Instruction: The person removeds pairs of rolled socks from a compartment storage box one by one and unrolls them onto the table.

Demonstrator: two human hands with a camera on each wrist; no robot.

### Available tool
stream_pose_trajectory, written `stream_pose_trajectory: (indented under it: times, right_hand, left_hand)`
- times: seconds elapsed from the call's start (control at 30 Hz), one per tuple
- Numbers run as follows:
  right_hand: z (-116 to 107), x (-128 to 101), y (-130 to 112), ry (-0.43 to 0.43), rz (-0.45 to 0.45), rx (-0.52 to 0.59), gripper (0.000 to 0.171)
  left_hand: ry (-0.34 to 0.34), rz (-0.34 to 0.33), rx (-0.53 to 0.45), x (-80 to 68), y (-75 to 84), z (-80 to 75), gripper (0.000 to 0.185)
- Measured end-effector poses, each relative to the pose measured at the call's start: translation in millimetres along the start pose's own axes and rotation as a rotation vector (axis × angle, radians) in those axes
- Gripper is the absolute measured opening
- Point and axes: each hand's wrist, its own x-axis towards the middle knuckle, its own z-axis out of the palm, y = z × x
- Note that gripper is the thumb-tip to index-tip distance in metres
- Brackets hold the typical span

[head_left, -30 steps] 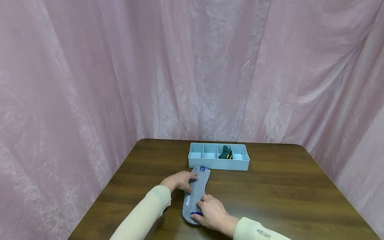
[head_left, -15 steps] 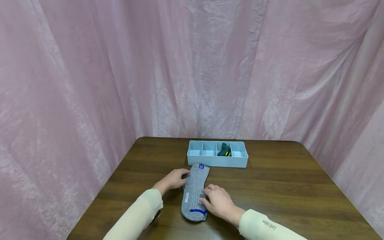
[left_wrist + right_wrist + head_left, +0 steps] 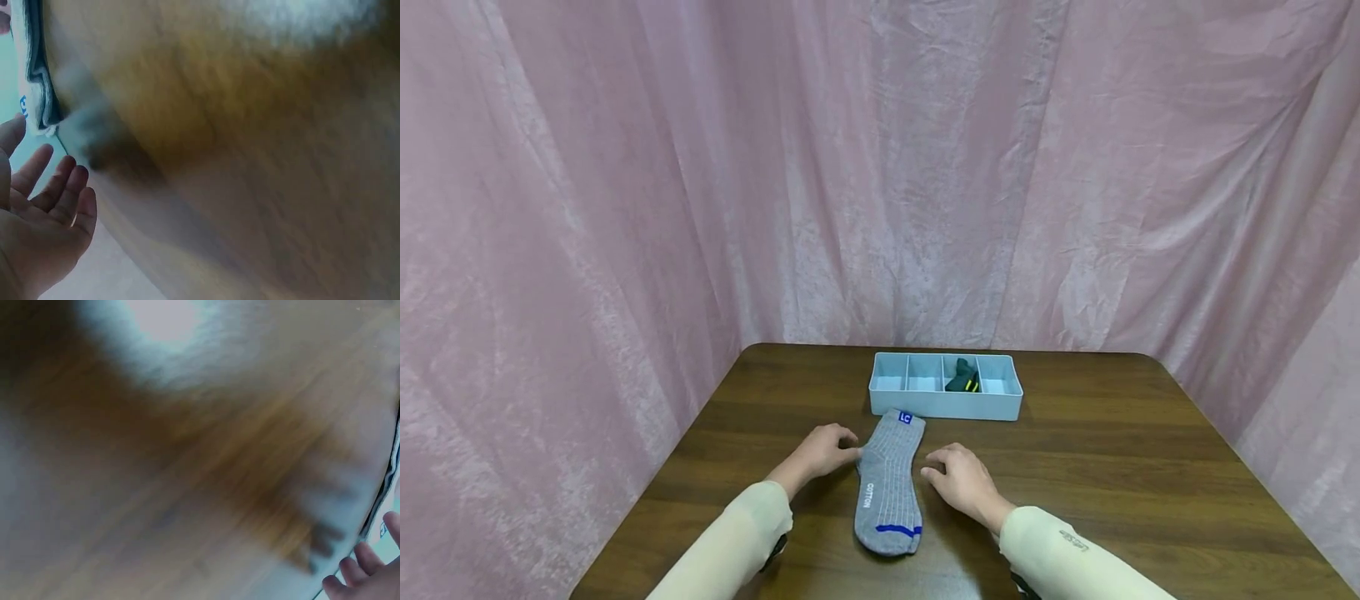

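Observation:
A grey ribbed sock (image 3: 889, 483) lies flat on the wooden table, its cuff with a blue label pointing at the tray and its toe with a blue stripe toward me. White lettering runs along its left side. My left hand (image 3: 822, 452) is at the sock's left edge, fingers loosely bent; whether the thumb touches the cloth I cannot tell. In the left wrist view the fingers of that hand (image 3: 47, 219) are spread and hold nothing. On the other side my right hand (image 3: 961, 481) hovers apart from the sock, its fingers relaxed around nothing.
Behind the sock stands a light blue tray (image 3: 946, 406) with several compartments. A dark green bundle with yellow stripes (image 3: 962, 377) sits in the third compartment from the left. Pink curtains (image 3: 880, 175) hang beyond the table (image 3: 1120, 467).
Both hands have drawn away from the sock, the left one leftward and the right one rightward and farther from me. The whole sock now shows, its toe uncovered.

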Motion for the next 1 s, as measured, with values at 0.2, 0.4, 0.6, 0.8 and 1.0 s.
stream_pose_trajectory:
  times: [0.2, 0.4, 0.6, 0.8, 1.0]
  right_hand:
    - [9.2, 2.5, 2.4, -0.020, 0.032, 0.071, 0.026]
    - [15.1, -0.3, -2.4, -0.050, 0.075, 0.032, 0.032]
    - [17.5, -2.5, -6.9, -0.035, 0.099, -0.002, 0.033]
    - [17.7, -4.2, -7.9, -0.029, 0.106, -0.009, 0.034]
    - [17.8, -5.1, -8.7, -0.030, 0.103, -0.016, 0.034]
  left_hand:
    - [0.018, 0.027, 0.030, -1.0, 1.6, 6.3, 0.024]
    - [0.045, 0.075, 0.074, -0.5, 2.5, 7.8, 0.015]
    - [0.069, 0.064, 0.072, 1.5, 2.8, 8.7, 0.011]
    - [0.084, 0.046, 0.038, 2.0, 5.2, 11.2, 0.009]
    - [0.100, 0.030, 0.016, 2.4, 7.5, 12.3, 0.009]
